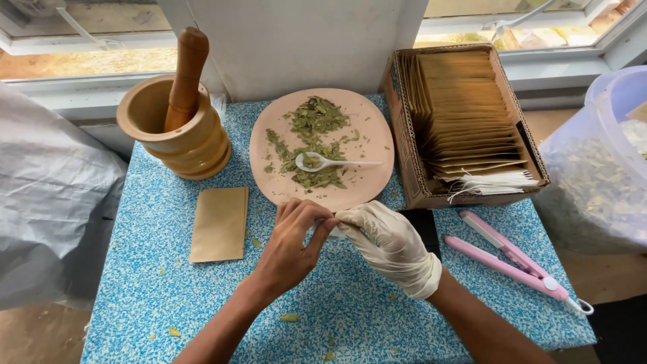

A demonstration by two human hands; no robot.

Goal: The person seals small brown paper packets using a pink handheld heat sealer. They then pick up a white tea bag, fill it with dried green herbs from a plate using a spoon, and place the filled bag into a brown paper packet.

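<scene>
We see the bare left hand (290,246) and the gloved right hand (391,244) meeting just near of the pink plate (374,128), fingertips pinched together on a small white thing (335,232) between them; it is too hidden to tell what it is. Both hands have their fingers curled close, thumb against forefingers.

On the plate lies a loose heap of dried green leaves (311,138), and a white plastic spoon (323,162) rests across them with a few leaves in its bowl. Far left stands a wooden mortar (195,145) with a wooden pestle (185,81) leaning inside it; we cannot tell what else is in it. A flat brown paper pouch (219,224) lies on the blue speckled table (162,296), left of the hands.

To the right, a cardboard box (404,135) holds a packed row of brown paper pouches standing on edge, with white strings at its near end. Near right of it lies a pink hair straightener (509,256). At the far right edge, a clear plastic tub (606,175) holds more dried leaves.
</scene>
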